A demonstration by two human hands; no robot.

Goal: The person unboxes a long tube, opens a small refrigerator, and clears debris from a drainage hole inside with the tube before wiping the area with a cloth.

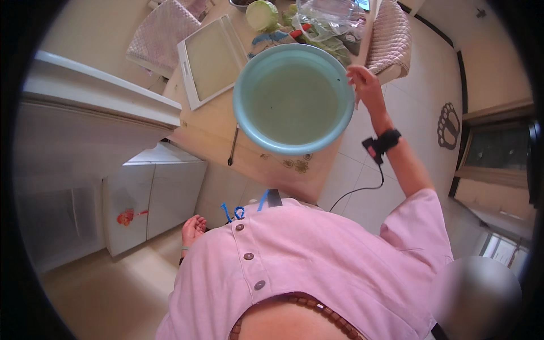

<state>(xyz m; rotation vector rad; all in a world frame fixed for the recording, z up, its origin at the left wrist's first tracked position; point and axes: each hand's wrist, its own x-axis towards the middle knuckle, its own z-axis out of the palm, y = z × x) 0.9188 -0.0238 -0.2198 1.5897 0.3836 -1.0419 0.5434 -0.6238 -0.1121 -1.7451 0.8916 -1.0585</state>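
A light blue plastic basin holds cloudy, greenish water, with a few dark specks in it. It stands on a table that has a floral pattern near its front corner. My right hand is at the basin's right rim with fingers bent; whether they grip the rim I cannot tell. Low by my left side hangs my left hand, fingers loosely curled and holding nothing. A white-framed glass shelf panel lies left of the basin. The handle of a slim dark utensil runs partly under the basin.
Behind the basin lie a cut cabbage, a patterned cloth, clear plastic bags and leafy greens. Quilted chair covers flank the table. A white cabinet stands at left. A black cable hangs from my right wristband.
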